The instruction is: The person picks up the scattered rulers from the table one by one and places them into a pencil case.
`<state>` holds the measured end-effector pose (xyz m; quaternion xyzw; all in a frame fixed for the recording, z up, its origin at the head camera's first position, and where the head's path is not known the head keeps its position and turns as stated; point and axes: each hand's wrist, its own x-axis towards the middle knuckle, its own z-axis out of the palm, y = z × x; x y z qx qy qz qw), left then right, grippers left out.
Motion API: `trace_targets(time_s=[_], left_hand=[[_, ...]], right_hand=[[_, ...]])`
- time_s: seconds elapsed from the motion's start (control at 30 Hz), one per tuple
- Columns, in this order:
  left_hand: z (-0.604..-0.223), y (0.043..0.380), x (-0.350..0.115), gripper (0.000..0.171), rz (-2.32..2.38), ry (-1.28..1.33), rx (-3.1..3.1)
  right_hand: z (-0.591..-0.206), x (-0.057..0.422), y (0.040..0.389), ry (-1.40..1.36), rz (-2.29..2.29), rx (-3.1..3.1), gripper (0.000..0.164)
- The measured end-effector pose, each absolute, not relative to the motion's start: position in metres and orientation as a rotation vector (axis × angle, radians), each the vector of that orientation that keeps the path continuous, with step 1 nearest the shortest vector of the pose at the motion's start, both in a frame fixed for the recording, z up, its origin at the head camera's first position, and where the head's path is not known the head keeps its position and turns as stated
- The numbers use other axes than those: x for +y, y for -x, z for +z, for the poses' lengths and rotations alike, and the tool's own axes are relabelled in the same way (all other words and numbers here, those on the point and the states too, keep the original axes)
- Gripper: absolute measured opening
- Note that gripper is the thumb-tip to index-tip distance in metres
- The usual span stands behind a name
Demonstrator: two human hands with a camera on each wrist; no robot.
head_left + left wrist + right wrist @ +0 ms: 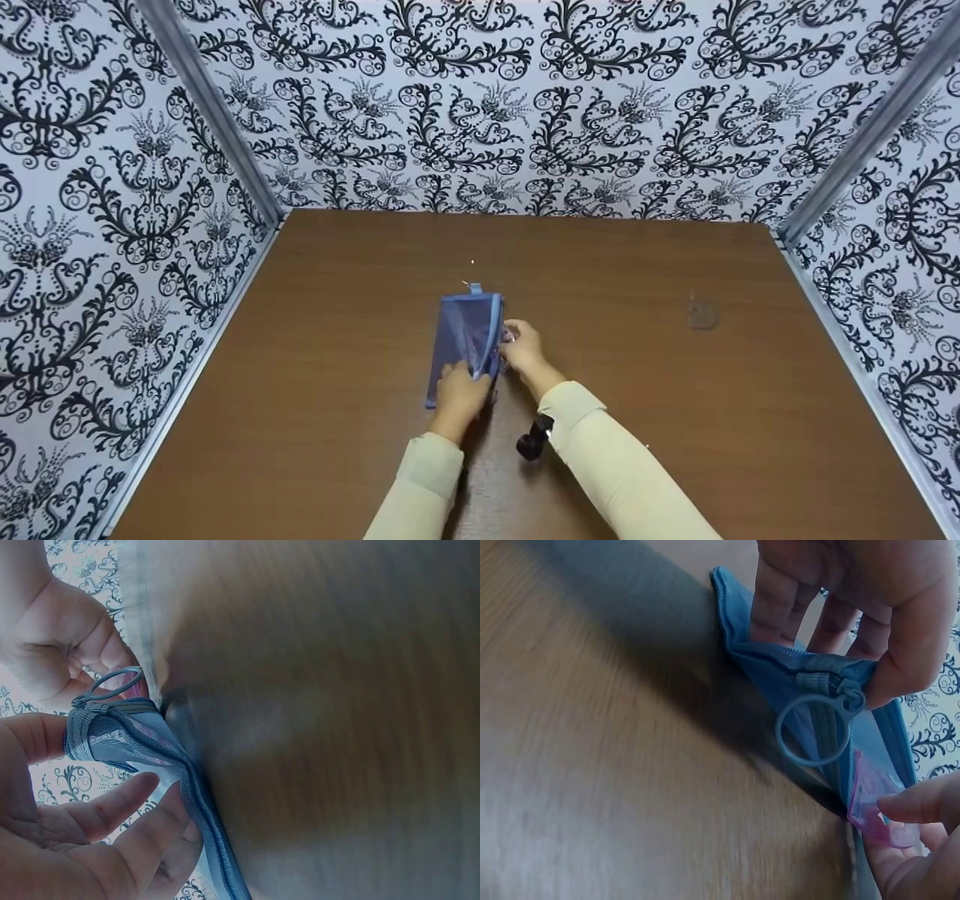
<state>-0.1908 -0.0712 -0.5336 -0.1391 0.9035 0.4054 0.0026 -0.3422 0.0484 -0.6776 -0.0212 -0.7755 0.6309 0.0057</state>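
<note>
A blue mesh zipper pouch point(450, 330) lies on the brown table, its zipper side raised and parted. My left hand point(461, 394) grips the pouch near the zipper end, thumb on one side and fingers on the other. A ring-shaped zipper pull point(781, 727) dangles beside that thumb. My right hand point(525, 346) is at the pouch's right side, pinching a clear pink plastic piece point(870, 802) between thumb and fingers. Part of this piece sits against the parted zipper edge; its kind is hidden by the fingers.
A small transparent flat object point(703, 313) lies on the table to the right. Beside the right cuff shows a black rounded piece point(531, 444). Walls with a black-and-white scroll pattern point(480, 112) enclose the table point(600, 277) at the back and both sides.
</note>
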Motion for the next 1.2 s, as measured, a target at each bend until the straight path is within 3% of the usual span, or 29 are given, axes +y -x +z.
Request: trace_targets(time_s=[0.23, 0.33, 0.43, 0.57, 0.7, 1.07, 1.2], left_hand=[[-0.532, 0.189, -0.07, 0.04, 1.26, 0.418, 2.874], [-0.532, 0.189, -0.07, 0.039, 1.253, 0.413, 2.882], [-0.532, 0.189, -0.071, 0.043, 1.246, 0.416, 2.862], [-0.532, 0.19, -0.071, 0.046, 1.245, 0.425, 2.828], [-0.533, 0.19, -0.072, 0.046, 1.248, 0.426, 2.82], [-0.534, 0.189, -0.072, 0.053, 1.262, 0.425, 2.805], [-0.534, 0.19, -0.072, 0.046, 1.259, 0.419, 2.83]], right_hand=[[-0.62, 0.04, 0.318, 0.214, 2.073, -2.45, 0.053], [-0.631, 0.041, 0.324, 0.133, 2.108, -2.388, 0.052], [-0.68, 0.043, 0.35, 0.072, 2.066, -2.371, 0.053], [-0.776, 0.044, 0.41, 0.169, 1.992, -2.451, 0.063], [-0.819, 0.045, 0.439, 0.209, 1.977, -2.49, 0.069], [-0.716, 0.035, 0.376, 0.088, 1.944, -2.482, 0.058], [-0.719, 0.031, 0.377, 0.067, 1.961, -2.471, 0.057]])
